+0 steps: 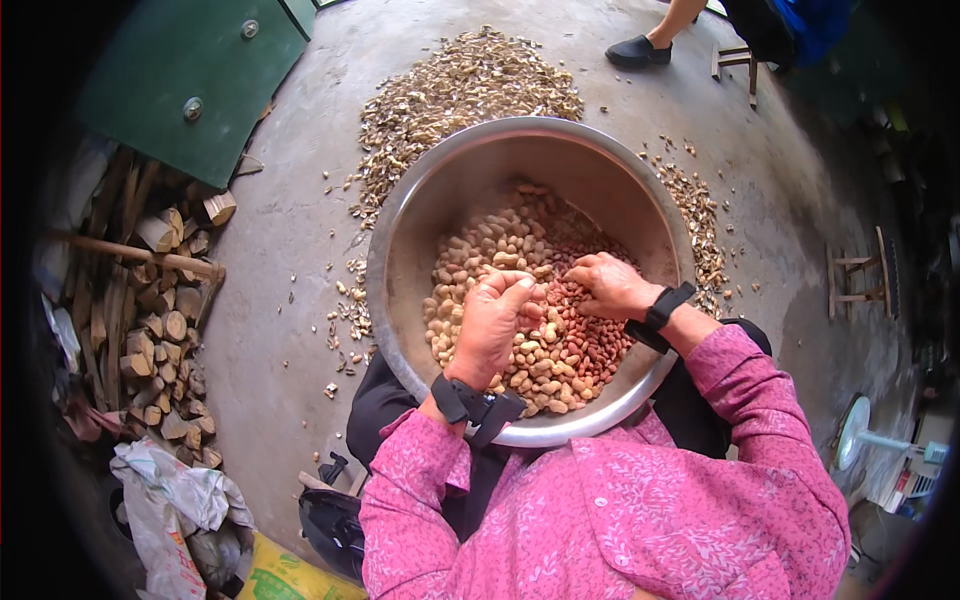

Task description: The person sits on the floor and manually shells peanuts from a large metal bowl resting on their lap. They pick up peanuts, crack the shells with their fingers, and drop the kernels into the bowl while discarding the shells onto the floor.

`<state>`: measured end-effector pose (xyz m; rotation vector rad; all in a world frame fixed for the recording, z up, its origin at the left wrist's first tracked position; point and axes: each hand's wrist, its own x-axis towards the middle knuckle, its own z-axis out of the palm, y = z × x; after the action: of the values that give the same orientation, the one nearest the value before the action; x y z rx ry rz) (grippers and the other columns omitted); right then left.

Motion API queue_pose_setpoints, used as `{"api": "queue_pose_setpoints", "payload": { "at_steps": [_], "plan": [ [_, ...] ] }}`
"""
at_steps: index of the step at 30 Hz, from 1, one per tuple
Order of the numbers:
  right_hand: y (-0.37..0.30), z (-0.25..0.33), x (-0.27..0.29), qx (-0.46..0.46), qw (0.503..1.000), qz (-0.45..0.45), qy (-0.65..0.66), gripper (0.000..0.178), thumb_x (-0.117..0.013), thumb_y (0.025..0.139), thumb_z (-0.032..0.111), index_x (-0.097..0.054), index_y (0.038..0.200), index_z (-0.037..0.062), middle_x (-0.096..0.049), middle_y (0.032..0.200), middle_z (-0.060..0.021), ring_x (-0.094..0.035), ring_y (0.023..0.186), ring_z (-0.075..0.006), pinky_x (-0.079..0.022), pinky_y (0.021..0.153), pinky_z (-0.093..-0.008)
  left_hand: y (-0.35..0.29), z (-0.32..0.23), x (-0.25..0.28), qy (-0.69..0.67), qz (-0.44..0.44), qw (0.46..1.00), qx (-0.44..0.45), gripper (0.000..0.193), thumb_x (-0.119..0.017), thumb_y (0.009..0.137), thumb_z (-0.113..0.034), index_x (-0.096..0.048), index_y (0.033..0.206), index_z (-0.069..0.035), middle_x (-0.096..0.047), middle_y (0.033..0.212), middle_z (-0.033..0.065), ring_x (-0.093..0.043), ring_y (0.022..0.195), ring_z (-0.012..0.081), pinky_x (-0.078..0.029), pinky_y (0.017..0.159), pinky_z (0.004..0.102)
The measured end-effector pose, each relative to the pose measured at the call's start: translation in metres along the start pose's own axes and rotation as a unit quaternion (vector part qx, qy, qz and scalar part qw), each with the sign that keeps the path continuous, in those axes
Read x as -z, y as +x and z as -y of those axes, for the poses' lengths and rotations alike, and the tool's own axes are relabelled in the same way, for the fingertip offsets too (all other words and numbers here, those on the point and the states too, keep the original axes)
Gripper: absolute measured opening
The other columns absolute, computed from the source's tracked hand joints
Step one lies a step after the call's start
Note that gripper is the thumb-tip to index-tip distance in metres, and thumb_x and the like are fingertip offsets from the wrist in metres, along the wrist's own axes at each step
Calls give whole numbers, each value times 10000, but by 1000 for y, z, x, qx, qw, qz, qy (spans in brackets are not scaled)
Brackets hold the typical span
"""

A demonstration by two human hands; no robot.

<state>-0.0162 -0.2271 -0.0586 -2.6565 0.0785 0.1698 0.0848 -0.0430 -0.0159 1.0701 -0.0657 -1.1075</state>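
One pink patterned shirt [640,510], one metal basin [560,155].
Left hand [492,325]: thumb and fingertips were together, contents hidden. Right hand [618,288]: at red kernels [600,340], grip unclear. Unshelled peanuts [490,245], uncounted, shared the basin.

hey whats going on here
A person in a pink shirt has a wide metal basin at their lap, with whole peanuts mostly on the left and red kernels on the right. The left hand is curled above the peanuts, contents unclear; the right hand is down at the kernels. Shells lie scattered on the floor.
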Motion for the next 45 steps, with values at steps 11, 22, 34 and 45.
{"api": "queue_pose_setpoints", "payload": {
  "at_steps": [11,22,34,45],
  "plan": [
    [17,12,-16,-7,961,244,-133,387,-659,525,253,-625,898,158,-527,945,-59,-455,976,-271,-342,833,-433,-17,-10,8,-4,-3,1000,-10,83,-528,849,-119,-550,876,-43,-601,780,45,-569,612,76,-504,581,226],
    [6,-30,4,-66,939,8,-337,110,-594,649,194,-671,728,188,-546,918,-32,-441,976,-225,-260,912,-418,-12,-6,3,8,15,1000,-9,89,-530,839,-112,-551,852,-27,-594,743,50,-545,563,72,-468,511,205],
    [-27,-1,13,-50,990,109,71,177,-549,711,152,-607,810,17,-600,725,-165,-598,683,-295,-478,627,-379,-6,-2,-2,52,1,999,2,102,-524,841,-126,-554,831,-28,-589,738,42,-544,564,77,-469,514,210],
    [-21,1,-11,-106,951,290,8,324,-494,671,65,-580,982,91,-607,863,-165,-581,870,-312,-461,729,-399,-1,9,0,60,27,998,23,97,-516,853,-112,-548,868,-22,-600,769,67,-565,588,95,-488,553,231]
  ]
}}
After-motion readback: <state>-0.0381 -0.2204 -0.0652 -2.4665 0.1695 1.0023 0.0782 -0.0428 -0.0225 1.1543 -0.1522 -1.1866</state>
